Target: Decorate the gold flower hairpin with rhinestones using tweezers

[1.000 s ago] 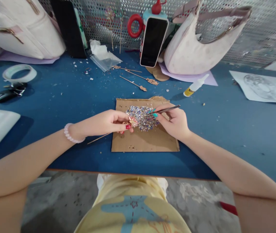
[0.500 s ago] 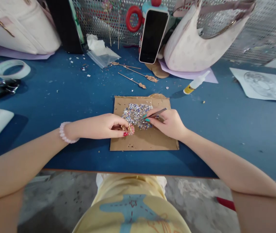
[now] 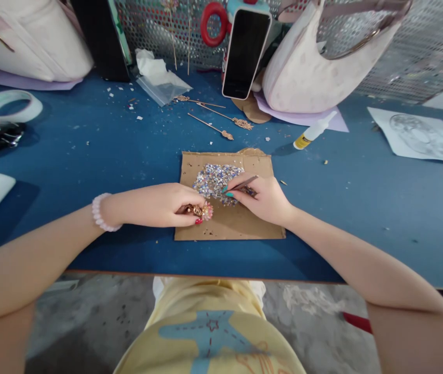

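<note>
A piece of brown cardboard (image 3: 244,226) lies on the blue table before me, with a heap of small glittering rhinestones (image 3: 211,176) spread over its middle. At the heap's lower left, my left hand (image 3: 174,205) is closed on a gold ornament with a pink flower-like end (image 3: 206,211); the palm hides part of it. My right hand (image 3: 268,200) pinches dark metal tweezers (image 3: 246,183) between thumb and fingers. Their tips are down at the right part of the rhinestones, too small to show whether a stone is between them.
Gold hairpins (image 3: 221,132) lie beyond the cardboard, near a plastic bag (image 3: 162,85). A phone (image 3: 246,54) leans upright at the back. To the right are a glue bottle (image 3: 312,132), a white handbag (image 3: 303,78) and a printed sheet (image 3: 419,136); a tape roll (image 3: 30,109) lies left.
My right hand has shifted slightly left over the rhinestones with the tweezers. My left hand has turned the gold ornament a little, so more of its gold part shows.
</note>
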A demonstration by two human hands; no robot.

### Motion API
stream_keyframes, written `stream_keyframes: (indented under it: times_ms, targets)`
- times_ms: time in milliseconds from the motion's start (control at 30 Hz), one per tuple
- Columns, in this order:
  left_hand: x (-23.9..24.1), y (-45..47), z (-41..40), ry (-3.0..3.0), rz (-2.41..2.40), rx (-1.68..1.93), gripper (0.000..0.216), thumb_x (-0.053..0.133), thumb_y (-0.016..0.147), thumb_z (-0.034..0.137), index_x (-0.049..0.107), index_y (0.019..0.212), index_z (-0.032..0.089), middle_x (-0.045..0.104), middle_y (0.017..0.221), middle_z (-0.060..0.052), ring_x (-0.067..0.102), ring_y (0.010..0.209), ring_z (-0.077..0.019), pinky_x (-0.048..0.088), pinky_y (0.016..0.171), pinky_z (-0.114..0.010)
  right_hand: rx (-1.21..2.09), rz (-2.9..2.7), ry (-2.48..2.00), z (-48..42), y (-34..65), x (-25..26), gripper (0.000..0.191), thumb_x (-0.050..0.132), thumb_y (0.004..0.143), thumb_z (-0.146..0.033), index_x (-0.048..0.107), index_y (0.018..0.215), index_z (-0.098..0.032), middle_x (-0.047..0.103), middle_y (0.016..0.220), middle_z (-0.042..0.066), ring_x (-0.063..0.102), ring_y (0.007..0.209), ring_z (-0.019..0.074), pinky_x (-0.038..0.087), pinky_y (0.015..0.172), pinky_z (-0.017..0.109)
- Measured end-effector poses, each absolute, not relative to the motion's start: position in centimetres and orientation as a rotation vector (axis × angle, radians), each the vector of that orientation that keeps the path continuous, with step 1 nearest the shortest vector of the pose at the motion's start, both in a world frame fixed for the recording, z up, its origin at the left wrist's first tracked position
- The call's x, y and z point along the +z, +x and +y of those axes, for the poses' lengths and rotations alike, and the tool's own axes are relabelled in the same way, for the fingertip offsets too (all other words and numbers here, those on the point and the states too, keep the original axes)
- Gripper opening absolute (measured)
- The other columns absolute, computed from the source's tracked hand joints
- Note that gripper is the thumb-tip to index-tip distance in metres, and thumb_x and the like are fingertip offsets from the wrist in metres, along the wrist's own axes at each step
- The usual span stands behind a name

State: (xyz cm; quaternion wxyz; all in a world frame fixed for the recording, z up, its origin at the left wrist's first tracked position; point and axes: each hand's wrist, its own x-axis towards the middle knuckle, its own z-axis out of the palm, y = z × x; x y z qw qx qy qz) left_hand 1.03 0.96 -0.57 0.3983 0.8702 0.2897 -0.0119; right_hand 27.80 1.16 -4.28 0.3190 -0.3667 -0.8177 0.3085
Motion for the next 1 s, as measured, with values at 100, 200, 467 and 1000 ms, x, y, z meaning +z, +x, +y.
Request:
stream_keyframes:
  times_ms: [100,200,467,1000]
  targets:
    - [-0.5,1.0,0.8,2.24,0.719,-0.04,0.015,0.056,0.1,0.025,0.071,0.1,0.023,0.074,0.096,-0.001,0.067,0.085,-0.0176,0.044,0.077,-0.027,0.827,-2.133,-0.955,1.2,27.8,-4.3,0.015,0.06,0.096,-0.023,0.074,0.09,-0.024,0.08,0.098,0.001,0.075,0.087,0.0154,0.061,0.082,0.03]
    - [-0.5,1.0,0.6,2.276,0.722,-0.023,0.016,0.054,0.1,0.024,0.07,0.097,0.023,0.073,0.093,-0.001,0.067,0.082,-0.0172,0.043,0.076,-0.027,0.822,-2.121,-0.944,1.2,27.5,-4.3,0.015,0.06,0.096,-0.023,0.074,0.09,-0.024,0.08,0.098,0.001,0.075,0.088,0.0158,0.061,0.083,0.031]
    - [-0.8,1.0,0.6,2.309,0.736,-0.016,0.017,0.055,0.1,0.027,0.069,0.092,0.022,0.071,0.087,-0.002,0.065,0.078,-0.0184,0.041,0.071,-0.029,0.802,-2.112,-0.949,1.4,26.6,-4.4,0.013,0.062,0.095,-0.023,0.074,0.091,-0.024,0.079,0.097,0.001,0.073,0.082,0.0155,0.06,0.082,0.031]
    - [-0.9,1.3,0.8,2.308,0.741,-0.017,0.017,0.055,0.101,0.029,0.07,0.098,0.022,0.075,0.093,-0.002,0.068,0.086,-0.0199,0.042,0.076,-0.03,0.762,-2.114,-0.91,1.4,26.8,-4.7,0.012,0.061,0.096,-0.022,0.072,0.094,-0.022,0.078,0.094,0.003,0.071,0.079,0.016,0.057,0.078,0.031]
